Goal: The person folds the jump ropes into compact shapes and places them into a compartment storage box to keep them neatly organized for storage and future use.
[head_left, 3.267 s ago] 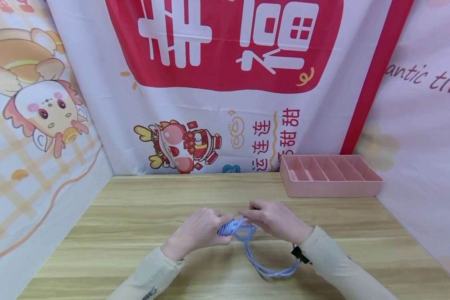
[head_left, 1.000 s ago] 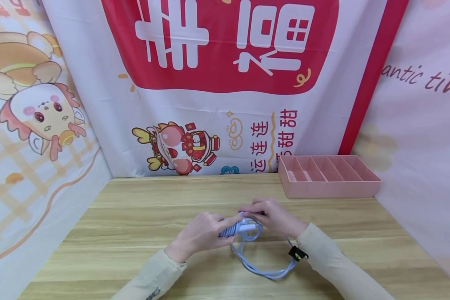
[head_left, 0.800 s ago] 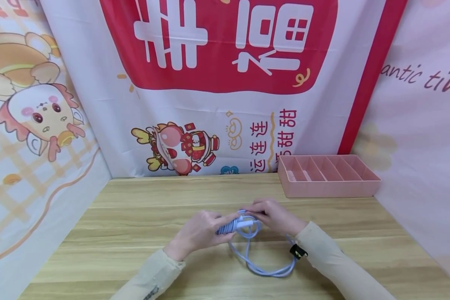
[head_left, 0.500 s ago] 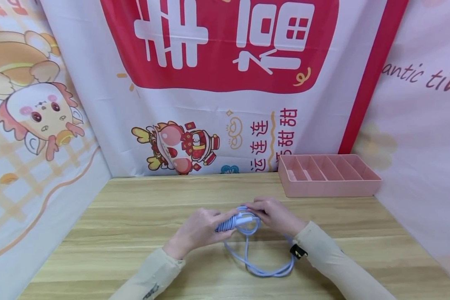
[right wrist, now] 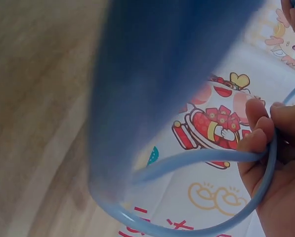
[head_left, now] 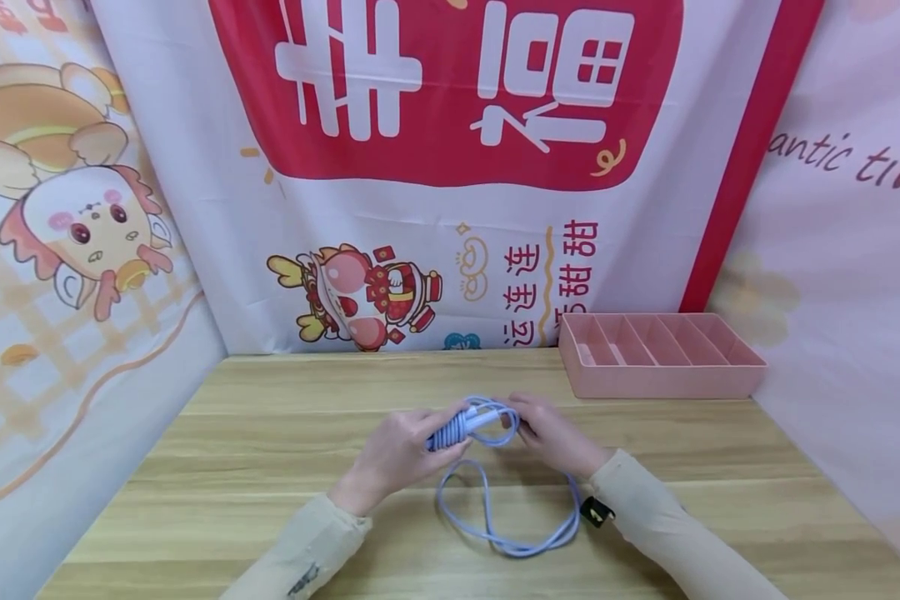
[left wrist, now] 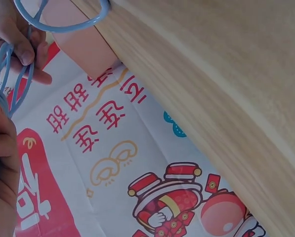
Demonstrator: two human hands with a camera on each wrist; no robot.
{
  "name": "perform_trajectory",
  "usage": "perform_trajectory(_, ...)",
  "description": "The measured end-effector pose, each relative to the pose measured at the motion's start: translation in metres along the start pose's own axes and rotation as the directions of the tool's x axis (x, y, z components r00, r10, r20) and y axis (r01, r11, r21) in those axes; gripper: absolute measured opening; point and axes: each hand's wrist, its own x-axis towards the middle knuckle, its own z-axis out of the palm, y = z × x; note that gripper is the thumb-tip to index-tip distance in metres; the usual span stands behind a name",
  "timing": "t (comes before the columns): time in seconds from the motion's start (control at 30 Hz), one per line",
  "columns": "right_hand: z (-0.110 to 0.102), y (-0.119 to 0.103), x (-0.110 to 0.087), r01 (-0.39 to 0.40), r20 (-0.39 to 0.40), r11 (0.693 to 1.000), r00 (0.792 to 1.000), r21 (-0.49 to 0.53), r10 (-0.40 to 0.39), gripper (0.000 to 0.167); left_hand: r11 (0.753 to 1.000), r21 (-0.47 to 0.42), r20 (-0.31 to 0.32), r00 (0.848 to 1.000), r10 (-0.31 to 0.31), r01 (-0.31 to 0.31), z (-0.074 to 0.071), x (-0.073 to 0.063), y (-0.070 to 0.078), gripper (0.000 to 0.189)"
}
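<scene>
A light blue cable is wound into a tight bundle [head_left: 447, 431] that my left hand [head_left: 397, 454] grips between thumb and fingers. A pale connector [head_left: 482, 421] sticks out of the bundle's right end, with small cable loops around it. My right hand [head_left: 551, 435] pinches the cable at the right end of these loops. In the right wrist view, the thumb and fingers of that hand [right wrist: 280, 153] hold a strand of the cable [right wrist: 187, 160]. A longer loose loop [head_left: 521, 550] curves below both hands, over the table.
A pink divided box [head_left: 663, 379] stands at the table's back right corner, against the printed cloth backdrop [head_left: 457, 267]. Wood-grain tabletop [head_left: 270, 417] lies around the hands. A small black piece [head_left: 596, 511] sits at the right cuff.
Both hands have shifted slightly away from me with the wound bundle. The small loops at its right end have changed shape, and the loose loop below has spread further left.
</scene>
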Motion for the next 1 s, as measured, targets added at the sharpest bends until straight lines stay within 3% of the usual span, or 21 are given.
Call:
perform_trajectory(0.2,0.005,0.001,0.002,0.023,-0.045,0.999,0.999,0.022,-0.022,0.012,0.991,-0.104,-0.069,0.993,-0.093,0.086,0.002,-0.002,-0.003,0.051)
perform_trajectory(0.57,0.010,-0.003,0.002,-0.002,-0.070,0.997,0.998,0.078,0.007,0.016,0.969,-0.158,-0.105,0.972,-0.209,0.192,0.009,0.007,-0.008,0.043)
perform_trajectory(0.7,0.010,-0.007,0.002,0.028,-0.059,0.999,0.998,0.019,-0.026,0.011,0.958,-0.164,-0.099,0.963,-0.252,0.234,0.013,0.011,-0.008,0.040)
perform_trajectory(0.83,0.010,-0.009,0.001,0.045,-0.060,0.997,0.997,-0.068,-0.049,0.010,0.958,-0.142,-0.068,0.963,-0.262,0.251,0.016,0.014,-0.009,0.036)
perform_trajectory(1.0,0.011,-0.012,0.004,0.107,-0.061,0.963,0.990,-0.247,-0.126,0.008,0.952,-0.131,-0.040,0.959,-0.282,0.275,0.017,0.017,-0.012,0.033)
